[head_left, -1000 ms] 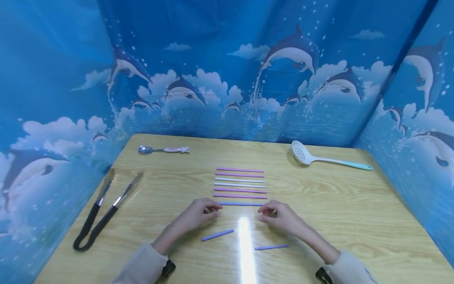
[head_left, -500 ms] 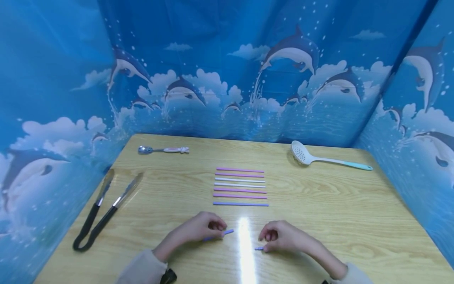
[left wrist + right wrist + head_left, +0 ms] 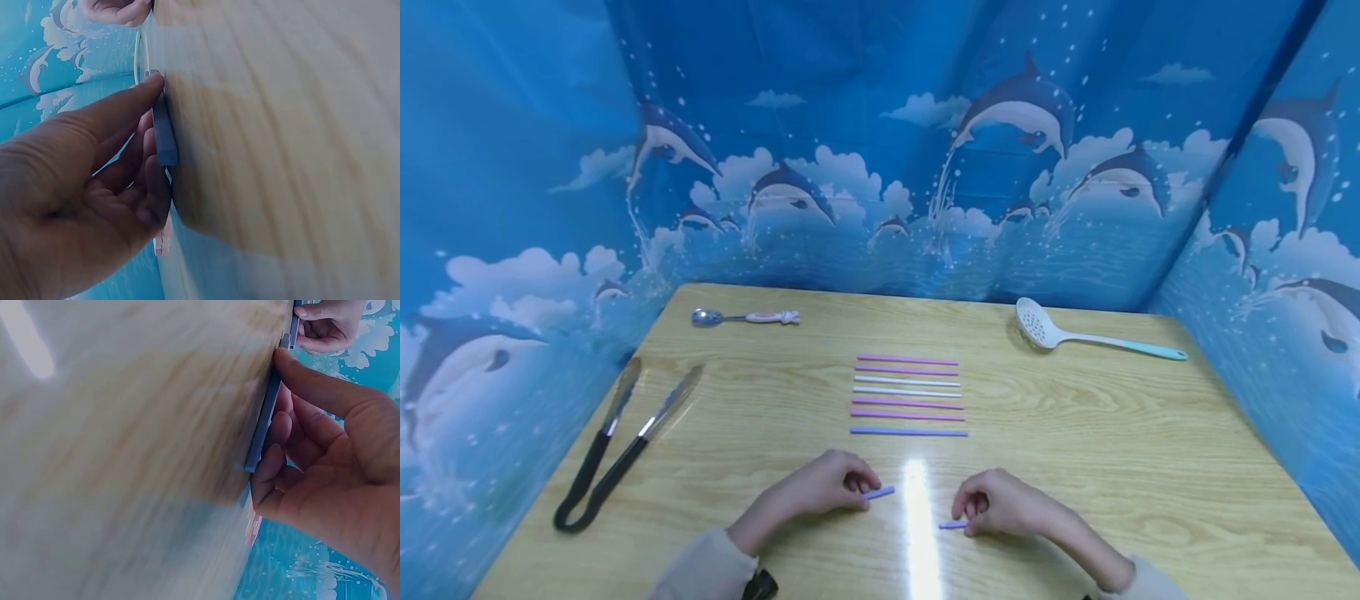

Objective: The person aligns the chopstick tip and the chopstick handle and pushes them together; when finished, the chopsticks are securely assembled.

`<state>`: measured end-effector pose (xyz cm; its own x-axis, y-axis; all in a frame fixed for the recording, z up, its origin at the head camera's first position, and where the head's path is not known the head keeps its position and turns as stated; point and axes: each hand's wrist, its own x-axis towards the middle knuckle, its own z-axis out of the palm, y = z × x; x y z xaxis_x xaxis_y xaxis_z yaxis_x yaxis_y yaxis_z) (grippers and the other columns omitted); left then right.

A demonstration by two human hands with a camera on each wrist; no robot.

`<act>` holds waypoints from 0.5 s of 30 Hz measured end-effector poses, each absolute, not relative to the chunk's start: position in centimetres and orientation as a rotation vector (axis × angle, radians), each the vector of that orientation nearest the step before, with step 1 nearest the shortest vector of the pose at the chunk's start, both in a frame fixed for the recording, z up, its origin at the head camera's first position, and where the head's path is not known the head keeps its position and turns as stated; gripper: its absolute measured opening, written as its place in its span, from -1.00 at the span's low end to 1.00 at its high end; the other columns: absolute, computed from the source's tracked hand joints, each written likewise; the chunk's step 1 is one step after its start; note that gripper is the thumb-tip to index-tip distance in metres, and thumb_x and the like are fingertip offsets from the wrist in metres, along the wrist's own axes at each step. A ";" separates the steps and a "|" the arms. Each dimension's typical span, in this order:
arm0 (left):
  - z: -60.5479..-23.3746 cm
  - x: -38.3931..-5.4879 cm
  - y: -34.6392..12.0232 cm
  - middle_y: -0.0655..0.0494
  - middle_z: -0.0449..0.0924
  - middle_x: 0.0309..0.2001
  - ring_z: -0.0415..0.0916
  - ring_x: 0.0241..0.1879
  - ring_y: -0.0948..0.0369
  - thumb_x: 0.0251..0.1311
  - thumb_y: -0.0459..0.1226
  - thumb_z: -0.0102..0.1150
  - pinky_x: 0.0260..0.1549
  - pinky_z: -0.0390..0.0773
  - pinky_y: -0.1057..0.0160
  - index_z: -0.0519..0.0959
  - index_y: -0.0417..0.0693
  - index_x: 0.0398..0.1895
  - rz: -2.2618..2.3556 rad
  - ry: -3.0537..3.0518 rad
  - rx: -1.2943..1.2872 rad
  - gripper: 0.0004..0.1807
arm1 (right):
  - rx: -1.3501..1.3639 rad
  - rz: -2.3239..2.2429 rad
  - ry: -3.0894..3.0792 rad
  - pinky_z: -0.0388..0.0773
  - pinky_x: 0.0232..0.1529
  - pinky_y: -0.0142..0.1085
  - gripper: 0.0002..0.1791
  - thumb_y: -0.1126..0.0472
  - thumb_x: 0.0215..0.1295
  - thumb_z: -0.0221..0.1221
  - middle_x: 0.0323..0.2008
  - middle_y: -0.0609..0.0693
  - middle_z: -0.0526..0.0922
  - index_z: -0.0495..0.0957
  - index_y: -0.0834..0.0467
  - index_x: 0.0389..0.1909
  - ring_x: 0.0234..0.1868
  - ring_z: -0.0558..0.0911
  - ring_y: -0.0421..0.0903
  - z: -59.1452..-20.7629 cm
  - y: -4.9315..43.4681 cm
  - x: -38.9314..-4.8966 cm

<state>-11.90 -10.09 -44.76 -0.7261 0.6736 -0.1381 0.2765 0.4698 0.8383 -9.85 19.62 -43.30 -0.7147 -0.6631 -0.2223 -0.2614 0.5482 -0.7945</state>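
My left hand (image 3: 827,486) pinches a short purple stick (image 3: 880,492) between thumb and fingers, low over the table. Its far end sticks out towards the middle. In the left wrist view this stick (image 3: 164,134) looks like a square-ended bar lying along the fingers. Opposite, my right hand (image 3: 1003,502) pinches a second short purple stick (image 3: 952,525), which has a narrower tip at its inner end. The right wrist view shows that stick (image 3: 265,422) close to the tabletop. A gap separates the two pieces. Beyond the hands lies a longer blue-purple stick (image 3: 910,432).
Pink sticks (image 3: 906,360) and white sticks (image 3: 907,381) lie parallel behind the blue-purple one. Black-handled tongs (image 3: 617,450) rest at left, a small spoon (image 3: 745,317) at back left, a slotted skimmer (image 3: 1045,327) at back right. Dolphin-print curtains (image 3: 880,167) border the wooden table (image 3: 1150,433).
Both hands have drawn back from the long blue-purple stick towards the near side. Each has taken hold of one of the short purple sticks lying there. The other things have stayed put.
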 end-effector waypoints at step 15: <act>-44.6 -12.0 -9.8 0.12 0.62 -0.28 0.48 -0.30 0.37 0.13 -0.36 0.25 -0.25 0.52 0.44 0.65 -0.18 -0.15 1.202 2.354 0.861 -0.79 | -0.798 -1.184 2.414 0.51 -0.41 -0.45 -0.91 0.33 0.11 0.28 -0.48 -0.16 0.55 0.61 0.15 -0.35 -0.44 0.46 -0.37 -42.9 19.0 -10.0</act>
